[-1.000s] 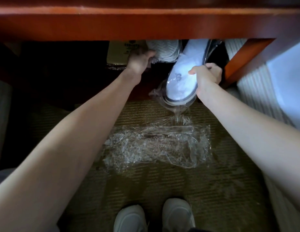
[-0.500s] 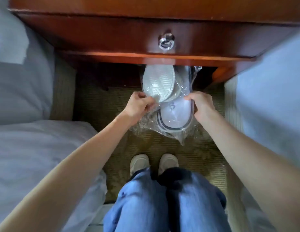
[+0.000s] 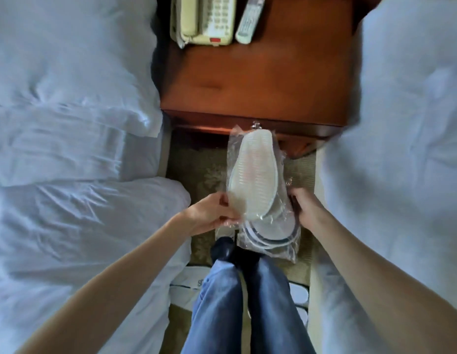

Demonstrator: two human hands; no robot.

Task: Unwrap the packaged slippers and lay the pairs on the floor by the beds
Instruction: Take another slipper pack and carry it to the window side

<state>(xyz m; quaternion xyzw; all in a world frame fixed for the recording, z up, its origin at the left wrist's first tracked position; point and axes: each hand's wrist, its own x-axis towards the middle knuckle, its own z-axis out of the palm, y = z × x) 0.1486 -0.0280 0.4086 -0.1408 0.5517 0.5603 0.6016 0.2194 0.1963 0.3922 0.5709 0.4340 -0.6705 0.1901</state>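
A pair of white slippers sealed in a clear plastic bag (image 3: 255, 180) hangs in the air between the two beds, one ribbed sole facing up, a dark-trimmed toe showing at the bag's lower end. My left hand (image 3: 212, 213) grips the bag's left edge. My right hand (image 3: 307, 208) grips its right edge. On the carpet behind my legs lie unwrapped white slippers, one (image 3: 186, 284) by the left bed and others (image 3: 298, 295) by the right bed, partly hidden by my jeans.
A white-sheeted bed (image 3: 69, 149) fills the left side and another bed (image 3: 401, 149) the right. Between them stands a red-brown nightstand (image 3: 258, 80) with a cream telephone (image 3: 204, 19) and a remote (image 3: 249, 19). The olive carpet aisle (image 3: 191, 169) is narrow.
The view rose from under the nightstand to above it. Both hands lifted the bagged slippers up and toward me. The crumpled empty wrapper on the carpet is out of view.
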